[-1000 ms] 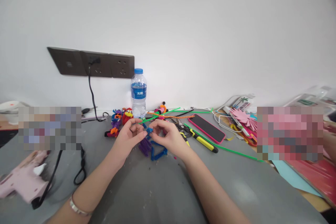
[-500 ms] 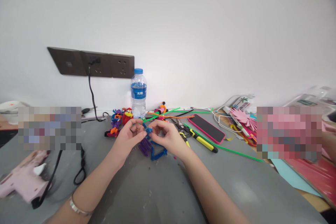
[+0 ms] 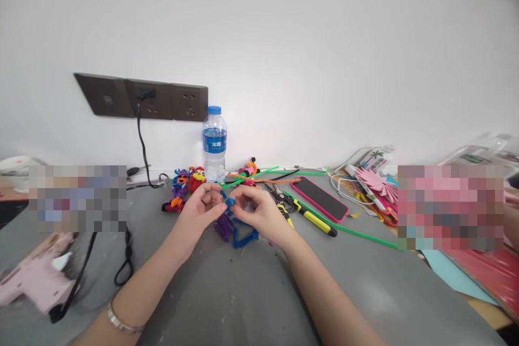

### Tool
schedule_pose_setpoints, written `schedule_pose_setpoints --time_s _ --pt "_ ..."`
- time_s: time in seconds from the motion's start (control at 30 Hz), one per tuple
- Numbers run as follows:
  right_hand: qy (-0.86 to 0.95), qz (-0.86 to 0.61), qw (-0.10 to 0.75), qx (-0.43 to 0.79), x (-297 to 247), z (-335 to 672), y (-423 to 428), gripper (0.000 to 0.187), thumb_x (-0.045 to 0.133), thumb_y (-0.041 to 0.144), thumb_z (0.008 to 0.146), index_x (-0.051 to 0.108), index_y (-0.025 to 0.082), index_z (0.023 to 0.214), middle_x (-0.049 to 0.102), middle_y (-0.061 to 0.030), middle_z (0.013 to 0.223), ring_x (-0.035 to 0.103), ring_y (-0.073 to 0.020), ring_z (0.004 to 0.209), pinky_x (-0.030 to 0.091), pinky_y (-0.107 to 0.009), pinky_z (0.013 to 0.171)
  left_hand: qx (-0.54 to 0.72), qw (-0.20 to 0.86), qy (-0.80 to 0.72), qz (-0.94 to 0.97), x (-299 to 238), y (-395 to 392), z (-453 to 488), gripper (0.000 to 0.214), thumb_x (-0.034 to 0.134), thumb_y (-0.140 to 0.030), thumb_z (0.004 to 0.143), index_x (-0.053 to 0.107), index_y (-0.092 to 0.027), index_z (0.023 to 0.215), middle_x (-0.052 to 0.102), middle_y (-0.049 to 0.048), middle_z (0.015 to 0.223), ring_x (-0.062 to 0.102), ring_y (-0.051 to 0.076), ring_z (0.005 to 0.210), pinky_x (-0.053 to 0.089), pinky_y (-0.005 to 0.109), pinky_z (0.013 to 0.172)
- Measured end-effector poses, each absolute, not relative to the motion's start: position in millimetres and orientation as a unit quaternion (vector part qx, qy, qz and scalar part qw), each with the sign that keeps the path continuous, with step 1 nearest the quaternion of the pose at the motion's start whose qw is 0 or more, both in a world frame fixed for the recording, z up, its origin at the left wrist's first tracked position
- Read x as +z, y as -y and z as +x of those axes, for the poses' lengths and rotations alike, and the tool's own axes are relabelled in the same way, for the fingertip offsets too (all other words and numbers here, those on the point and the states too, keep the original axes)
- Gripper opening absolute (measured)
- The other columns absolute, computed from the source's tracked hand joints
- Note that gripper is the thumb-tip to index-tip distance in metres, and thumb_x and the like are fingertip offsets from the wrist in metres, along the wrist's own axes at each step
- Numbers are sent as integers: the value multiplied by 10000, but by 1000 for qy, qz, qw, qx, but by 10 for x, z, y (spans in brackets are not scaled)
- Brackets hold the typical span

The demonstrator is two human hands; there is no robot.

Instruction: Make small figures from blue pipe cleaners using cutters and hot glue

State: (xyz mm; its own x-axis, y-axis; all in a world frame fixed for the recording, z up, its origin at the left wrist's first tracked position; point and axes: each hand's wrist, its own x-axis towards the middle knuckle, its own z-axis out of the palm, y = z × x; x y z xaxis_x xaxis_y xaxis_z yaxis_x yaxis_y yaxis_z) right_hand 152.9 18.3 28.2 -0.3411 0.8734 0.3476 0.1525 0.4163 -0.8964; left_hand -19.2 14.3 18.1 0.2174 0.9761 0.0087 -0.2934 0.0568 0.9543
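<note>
Both hands meet over the middle of the grey table (image 3: 251, 292). My left hand (image 3: 201, 210) and my right hand (image 3: 259, 211) each pinch a small blue pipe-cleaner figure (image 3: 230, 203) between thumb and fingers. Blue loops (image 3: 244, 237) and a purple coiled part (image 3: 223, 225) of the same figure hang down to the tabletop below the hands. A silver bracelet (image 3: 119, 323) sits on my left wrist.
A water bottle (image 3: 214, 145), small colourful figures (image 3: 186, 183), green pipe cleaners (image 3: 344, 227), yellow-handled pliers (image 3: 302, 213) and a pink-cased phone (image 3: 319, 198) lie behind the hands. A pink glue gun (image 3: 34, 278) with black cord is at left. Paper crafts (image 3: 375, 184) crowd the right.
</note>
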Motion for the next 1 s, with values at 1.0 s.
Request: schedule_pose_setpoints --time_s 1.0 --pt "709 -355 448 413 300 1533 -176 53 587 218 797 604 181 830 547 2 724 499 -136 677 450 -255 644 504 625 -381 459 220 -127 -191 356 798 -295 692 597 -216 976 554 -35 763 494 118 663 362 248 632"
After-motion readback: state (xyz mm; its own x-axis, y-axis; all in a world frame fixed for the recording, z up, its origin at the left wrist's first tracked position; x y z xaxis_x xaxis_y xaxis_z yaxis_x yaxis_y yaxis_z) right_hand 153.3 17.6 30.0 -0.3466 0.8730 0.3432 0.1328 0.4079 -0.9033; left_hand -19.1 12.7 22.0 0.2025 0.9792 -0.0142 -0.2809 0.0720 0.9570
